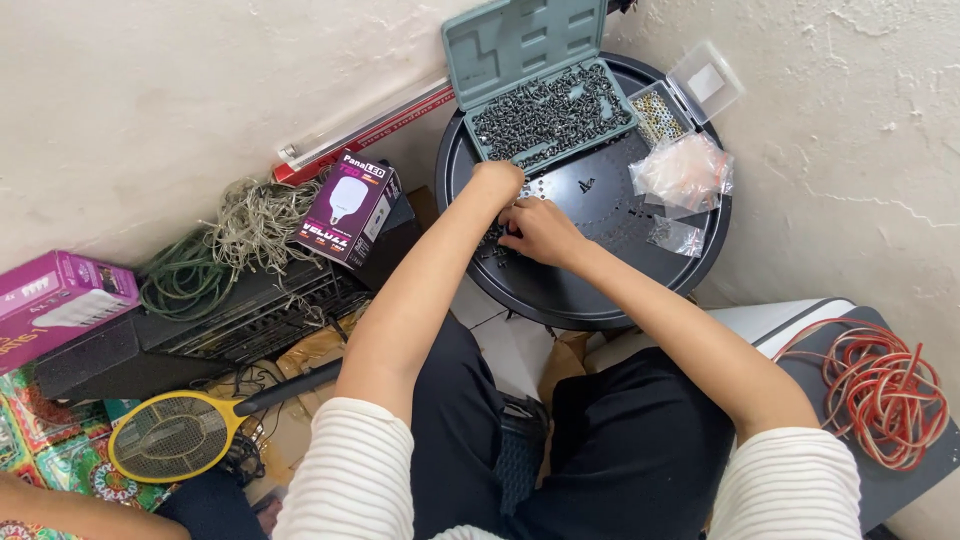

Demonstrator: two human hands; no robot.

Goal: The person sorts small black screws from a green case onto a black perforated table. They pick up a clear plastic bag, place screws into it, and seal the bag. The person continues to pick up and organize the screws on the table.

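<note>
Both hands work over a round black tray (590,290) set against the wall. My left hand (497,183) rests by the near edge of an open grey-green case (520,45) whose lower half is full of small dark screws (552,112). My right hand (537,230) lies just below and to the right, fingers curled over a scatter of loose screws (500,245) on the tray. Whether either hand pinches a screw is hidden by the fingers.
On the tray lie a clear bag of pinkish parts (685,170), a small clear box (690,95) and a small bag (675,235). Left are a purple bulb box (350,207), tangled wires (250,225), a yellow racket-shaped swatter (175,435). Red cable coil (880,390) lies right.
</note>
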